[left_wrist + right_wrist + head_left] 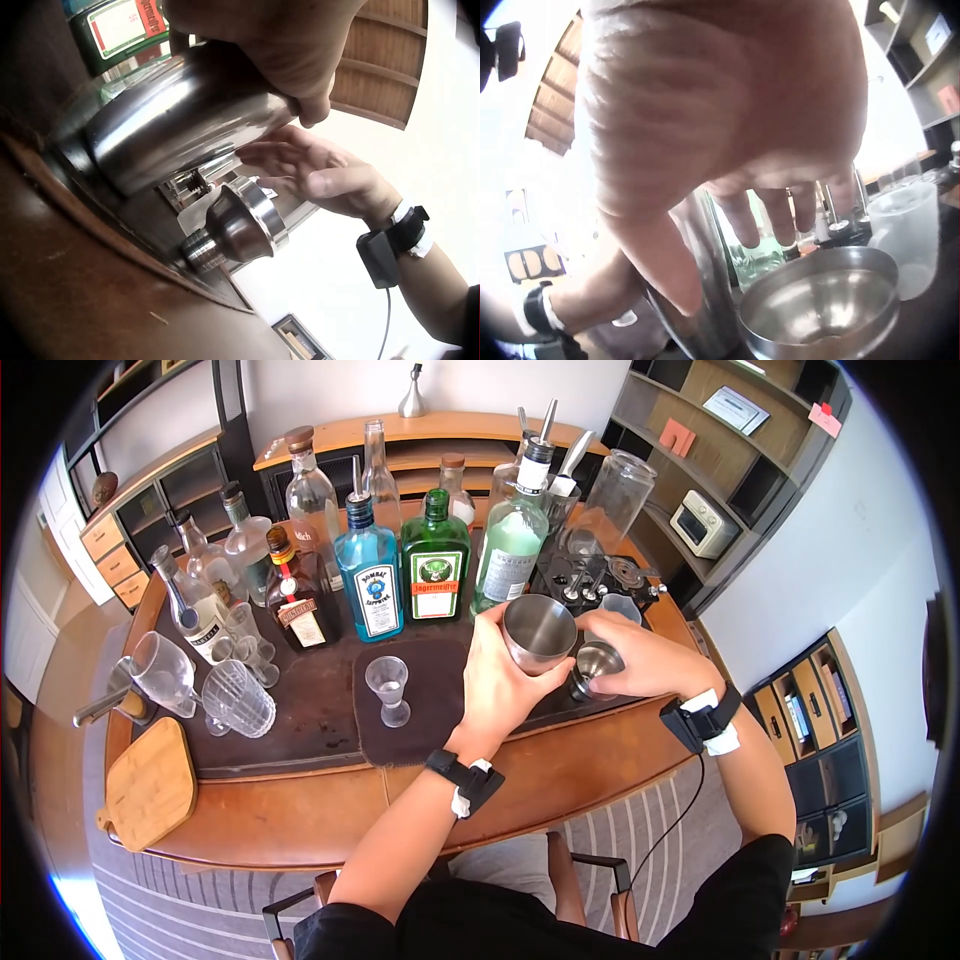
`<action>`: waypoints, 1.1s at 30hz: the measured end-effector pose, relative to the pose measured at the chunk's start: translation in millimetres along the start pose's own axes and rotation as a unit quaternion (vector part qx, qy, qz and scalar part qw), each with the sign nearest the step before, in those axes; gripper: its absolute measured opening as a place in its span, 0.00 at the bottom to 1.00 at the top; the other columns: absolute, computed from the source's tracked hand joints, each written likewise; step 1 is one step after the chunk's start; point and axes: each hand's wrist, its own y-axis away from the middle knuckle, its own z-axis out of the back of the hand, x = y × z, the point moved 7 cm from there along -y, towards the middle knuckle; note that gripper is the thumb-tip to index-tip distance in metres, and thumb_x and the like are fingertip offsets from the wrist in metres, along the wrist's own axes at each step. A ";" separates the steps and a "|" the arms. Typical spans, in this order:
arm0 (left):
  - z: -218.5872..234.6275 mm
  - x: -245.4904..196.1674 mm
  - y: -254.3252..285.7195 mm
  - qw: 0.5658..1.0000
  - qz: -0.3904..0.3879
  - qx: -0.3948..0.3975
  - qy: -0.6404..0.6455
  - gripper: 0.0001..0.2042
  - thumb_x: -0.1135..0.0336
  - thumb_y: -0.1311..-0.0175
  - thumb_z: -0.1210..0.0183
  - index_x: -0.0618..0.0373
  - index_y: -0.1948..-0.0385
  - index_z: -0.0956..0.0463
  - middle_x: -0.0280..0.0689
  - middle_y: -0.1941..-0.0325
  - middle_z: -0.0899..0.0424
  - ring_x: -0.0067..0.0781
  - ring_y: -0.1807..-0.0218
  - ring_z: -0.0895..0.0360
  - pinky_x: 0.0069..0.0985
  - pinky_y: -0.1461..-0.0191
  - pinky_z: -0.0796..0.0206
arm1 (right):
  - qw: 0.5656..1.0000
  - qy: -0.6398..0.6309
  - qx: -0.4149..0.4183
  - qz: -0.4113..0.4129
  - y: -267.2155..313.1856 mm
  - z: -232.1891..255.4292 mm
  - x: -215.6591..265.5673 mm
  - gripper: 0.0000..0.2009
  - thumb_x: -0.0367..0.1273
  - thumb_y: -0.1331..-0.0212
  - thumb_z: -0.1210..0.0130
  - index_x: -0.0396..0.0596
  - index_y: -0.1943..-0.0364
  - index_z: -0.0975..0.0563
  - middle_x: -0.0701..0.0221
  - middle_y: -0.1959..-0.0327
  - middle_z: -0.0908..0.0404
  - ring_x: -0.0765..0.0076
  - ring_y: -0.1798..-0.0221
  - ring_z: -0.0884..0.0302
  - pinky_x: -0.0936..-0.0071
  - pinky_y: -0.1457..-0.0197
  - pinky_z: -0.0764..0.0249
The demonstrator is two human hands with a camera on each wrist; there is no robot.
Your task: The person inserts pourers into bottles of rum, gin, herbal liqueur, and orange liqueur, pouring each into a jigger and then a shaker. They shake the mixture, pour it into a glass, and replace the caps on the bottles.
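My left hand grips a steel cocktail shaker tin, its open mouth up and fingers curled round its side. In the left wrist view the tin stands close over the tabletop. The shaker's domed steel top rests separately to the right, narrow neck down and wide rim up. Over that top hovers my right hand, fingers extended and nothing gripped. In the right wrist view its thumb overlaps the tin, while the shaker top sits below the palm. Left of the tin, a small footed glass stands on a dark mat.
Behind the hands stand several bottles, among them a blue one, a green Jägermeister one and a pale green one. Glass jugs and a wooden board lie left. A frosted cup stands beside the shaker top.
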 end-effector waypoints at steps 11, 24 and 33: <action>-0.8 -1.7 11.1 0.999 0.030 0.006 0.017 0.47 0.65 0.53 0.19 0.58 0.32 0.43 0.50 0.39 0.23 0.45 0.38 0.20 0.36 0.36 0.27 | 0.905 -0.314 -0.285 0.037 43.7 -8.8 30.9 0.32 0.24 0.40 0.36 0.43 0.30 0.33 0.60 0.32 0.27 0.60 0.26 0.31 0.59 0.24 0.37; 62.1 -64.3 52.9 0.998 0.011 0.007 0.064 0.48 0.70 0.54 0.20 0.62 0.32 0.45 0.45 0.36 0.31 0.37 0.33 0.29 0.36 0.28 0.36 | 0.729 -0.568 -0.373 0.086 23.8 -48.4 42.5 0.25 0.45 0.24 0.48 0.44 0.33 0.31 0.62 0.33 0.27 0.62 0.29 0.30 0.62 0.28 0.34; 197.3 -74.0 75.5 0.963 0.113 0.126 0.207 0.48 0.69 0.54 0.20 0.59 0.29 0.43 0.42 0.34 0.27 0.34 0.31 0.29 0.37 0.26 0.38 | 0.809 -0.541 -0.227 0.032 -63.3 -128.0 80.9 0.27 0.23 0.46 0.31 0.43 0.41 0.27 0.65 0.41 0.22 0.65 0.37 0.23 0.66 0.37 0.25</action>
